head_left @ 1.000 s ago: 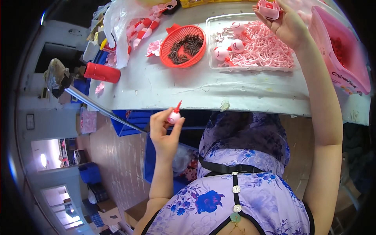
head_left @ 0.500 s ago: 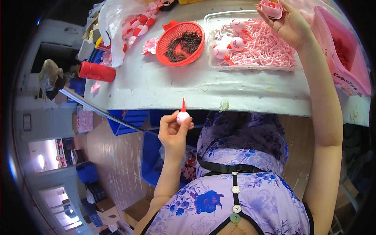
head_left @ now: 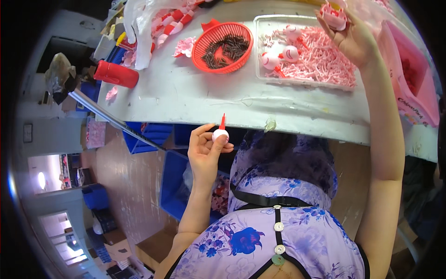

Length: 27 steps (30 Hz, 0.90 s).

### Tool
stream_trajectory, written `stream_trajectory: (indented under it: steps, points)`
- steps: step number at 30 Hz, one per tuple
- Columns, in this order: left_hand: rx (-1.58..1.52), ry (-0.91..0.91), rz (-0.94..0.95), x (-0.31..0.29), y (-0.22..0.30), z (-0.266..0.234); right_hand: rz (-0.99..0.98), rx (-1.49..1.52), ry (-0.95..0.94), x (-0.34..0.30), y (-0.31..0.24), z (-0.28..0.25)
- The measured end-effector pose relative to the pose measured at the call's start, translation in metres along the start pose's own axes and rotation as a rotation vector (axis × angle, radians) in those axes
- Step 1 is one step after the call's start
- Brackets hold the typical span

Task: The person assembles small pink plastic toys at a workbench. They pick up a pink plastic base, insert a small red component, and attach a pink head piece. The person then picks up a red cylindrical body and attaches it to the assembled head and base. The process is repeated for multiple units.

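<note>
My left hand (head_left: pixel 206 145), just off the table's front edge, pinches a small white ball-shaped head (head_left: pixel 219 135) with a red pointed stem sticking upward. My right hand (head_left: pixel 355 42) reaches across to the far right and holds a red and pale pink plastic piece (head_left: pixel 334 16) with its fingers curled round it. Below that hand lies a clear plastic tray (head_left: pixel 258 56) full of thin pink plastic pieces (head_left: pixel 323 58). Several white ball heads with red parts (head_left: pixel 271 61) rest at the tray's left side.
A red basket (head_left: pixel 197 51) of small dark springs or screws (head_left: pixel 225 51) stands left of the tray. Further left lie a red cylinder (head_left: pixel 116 74) and piled red and pink parts (head_left: pixel 174 21). A pink bin (head_left: pixel 425 88) stands at right, and a blue bin (head_left: pixel 172 181) below the table.
The view has shifted slightly, so the table things sit a little further right. Both hands keep their holds, and the right hand's piece appears slightly lower and turned.
</note>
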<state>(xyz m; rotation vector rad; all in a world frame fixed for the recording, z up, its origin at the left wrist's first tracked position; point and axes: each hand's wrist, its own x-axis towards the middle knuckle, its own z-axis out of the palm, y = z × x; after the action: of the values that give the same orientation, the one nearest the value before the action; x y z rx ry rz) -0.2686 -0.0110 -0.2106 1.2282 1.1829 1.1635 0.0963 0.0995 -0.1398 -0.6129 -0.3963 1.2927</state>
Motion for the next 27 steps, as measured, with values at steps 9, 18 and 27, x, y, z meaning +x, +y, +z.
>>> stream_trajectory:
  steps: [9, 18, 27]
  points:
    - [0.16, -0.032, 0.097, -0.01, -0.006, 0.001, 0.015, -0.011, -0.055, 0.011, -0.001, -0.019]
    - [-0.009, -0.025, 0.032, -0.009, -0.008, 0.001, 0.051, 0.005, -0.06, -0.002, 0.0, -0.006]
    - [-0.192, -0.038, -0.036, -0.002, -0.009, 0.002, 0.013, 0.007, 0.016, -0.002, -0.002, -0.001]
